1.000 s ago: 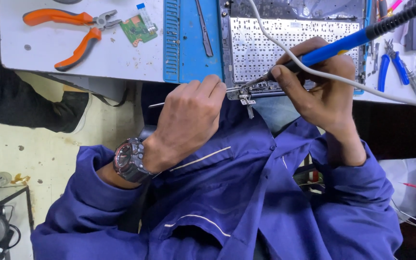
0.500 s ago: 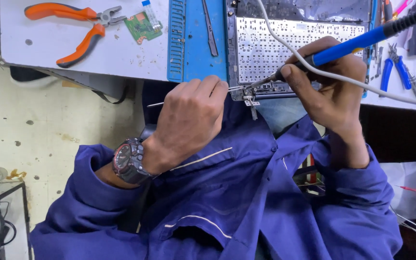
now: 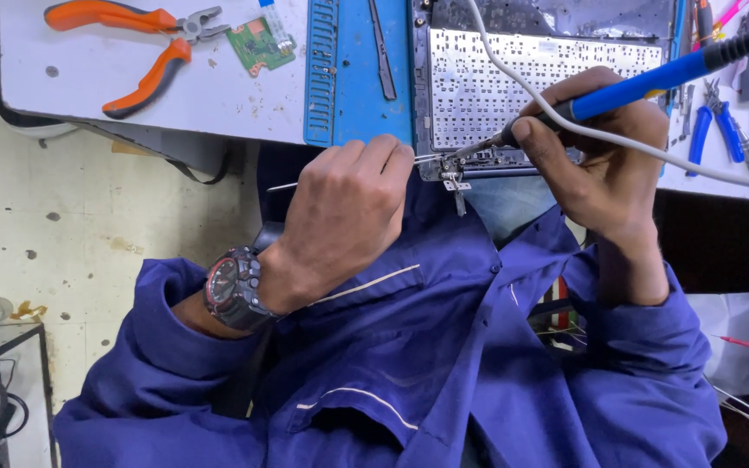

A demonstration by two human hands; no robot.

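Blue-handled soldering iron meets perforated metal keyboard frame.

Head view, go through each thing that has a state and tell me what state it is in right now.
Soldering iron: held in right hand, tip at the laptop hinge.
Solder wire: pinched in left hand, end at the hinge.
Laptop chassis: opened, keyboard underside exposed.
Orange pliers: lying on table, jaws slightly open.
Blue cutters: lying unused.
Green circuit board: loose on table.
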